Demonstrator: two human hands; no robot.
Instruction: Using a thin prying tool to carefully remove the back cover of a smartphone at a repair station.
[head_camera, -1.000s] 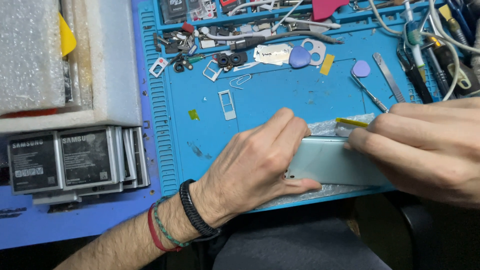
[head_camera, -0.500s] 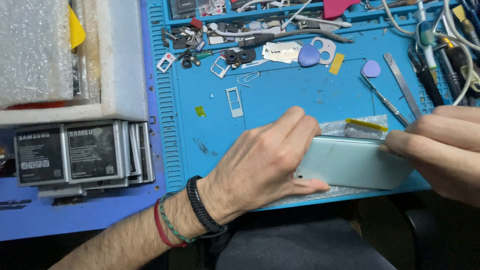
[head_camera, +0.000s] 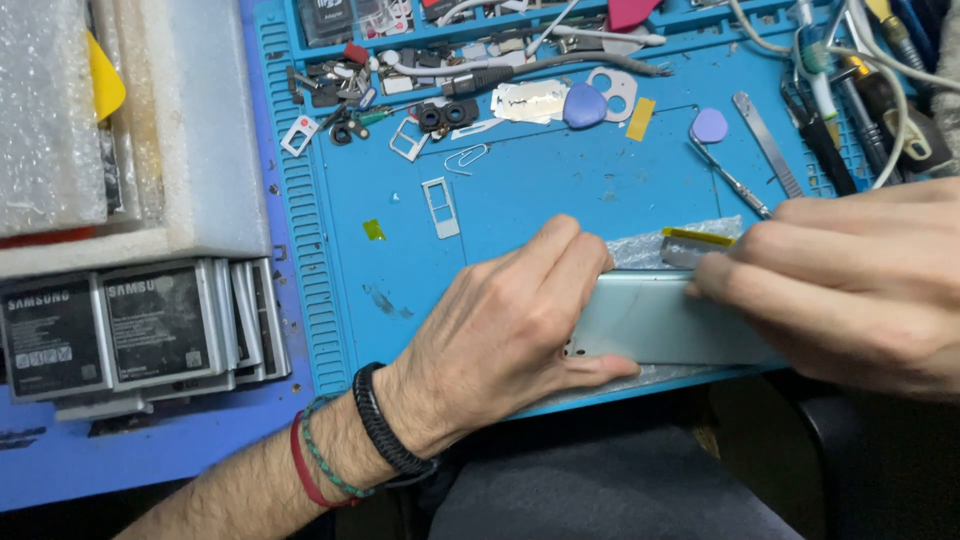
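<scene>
The left hand (head_camera: 500, 330) grips a pale mint-green, flat rectangular phone body (head_camera: 660, 320) by its left end: the fingers lie curled over its top edge and the thumb presses along its lower edge, so the end is clamped between them. The right hand (head_camera: 850, 285) is closed over the phone's right end, its fingers (head_camera: 790, 245) bunched together and pinching a thin metal blade with a yellow strip (head_camera: 698, 240) against the phone's upper edge; how the thumb sits beneath cannot be told. The phone lies flat between the two hands, at the near edge of a blue silicone work mat (head_camera: 560, 190), on a crumpled piece of clear plastic wrap (head_camera: 640, 248) that shows just beyond the fingertips of both hands.

Farther beyond the left fingers, on the mat, lie a small silver card tray (head_camera: 441, 208) and a bent paper clip (head_camera: 466, 157). Beyond those, near the mat's far side, are a blue heart-shaped plastic pick (head_camera: 584, 106) touching a razor blade (head_camera: 528, 100), and a litter of small dark parts. Beyond the right fingers sit a round lilac pick (head_camera: 709, 126) and a slim metal spudger (head_camera: 767, 144). Well to the left of the left wrist, off the mat, stands a row of grey flat phone batteries (head_camera: 150, 325), with white foam sheets (head_camera: 200, 130) behind them.
</scene>
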